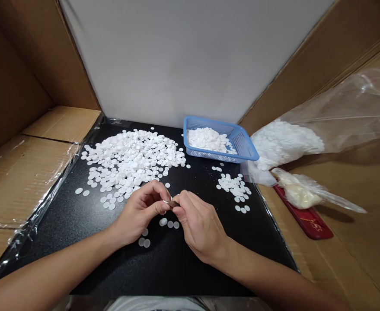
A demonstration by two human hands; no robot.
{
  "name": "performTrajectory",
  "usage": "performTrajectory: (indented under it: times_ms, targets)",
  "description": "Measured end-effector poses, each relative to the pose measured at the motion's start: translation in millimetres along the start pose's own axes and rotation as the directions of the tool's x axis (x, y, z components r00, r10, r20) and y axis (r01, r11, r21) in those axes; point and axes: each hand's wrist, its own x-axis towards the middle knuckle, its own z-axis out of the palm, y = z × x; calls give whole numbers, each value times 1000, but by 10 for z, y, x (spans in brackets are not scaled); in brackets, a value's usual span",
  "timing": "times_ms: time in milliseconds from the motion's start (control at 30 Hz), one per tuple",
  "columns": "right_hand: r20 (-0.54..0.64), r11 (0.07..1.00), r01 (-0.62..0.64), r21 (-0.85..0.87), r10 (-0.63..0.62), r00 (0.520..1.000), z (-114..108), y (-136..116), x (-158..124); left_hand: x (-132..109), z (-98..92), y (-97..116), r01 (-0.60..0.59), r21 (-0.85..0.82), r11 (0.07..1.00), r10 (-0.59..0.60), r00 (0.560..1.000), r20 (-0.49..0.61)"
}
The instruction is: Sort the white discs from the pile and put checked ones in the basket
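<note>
Near the middle of the black tabletop (205, 276), my two hands meet. My left hand (144, 209) is closed in a pinch on a small white disc (165, 201), only its edge showing. The fingers of my right hand (201, 222) are wrapped round a small brownish, flat piece (173, 204) whose tip touches or nearly touches the disc; most of it is hidden. Just below the hands lie a few loose white discs (170, 224). A large heap of white discs (134, 157) spreads beyond my left hand, and a smaller group (233, 186) lies to the right.
At the back right stands a blue plastic basket (222, 156) partly filled with white discs. Beside it, a clear bag (287, 142) of white pieces rests on cardboard. A smaller bag (298, 190) with pale yellow contents lies on a red flat case (316, 226). Cardboard walls flank the table.
</note>
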Motion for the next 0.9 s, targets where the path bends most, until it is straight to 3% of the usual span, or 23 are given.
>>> performTrajectory:
  times_ms: [567, 767, 900]
  targets:
    - [-5, 1000, -7, -6, 7, 1000, 24, 7, 3, -1, -1, 3, 10, -1, 1000, -10, 1000, -12]
    - [69, 974, -145, 172, 135, 988, -36, 21, 0, 3, 15, 24, 36, -2, 999, -36, 999, -10]
    - [116, 868, -300, 395, 277, 954, -102, 61, 10, 12, 1, 23, 63, -18, 998, -63, 998, -21]
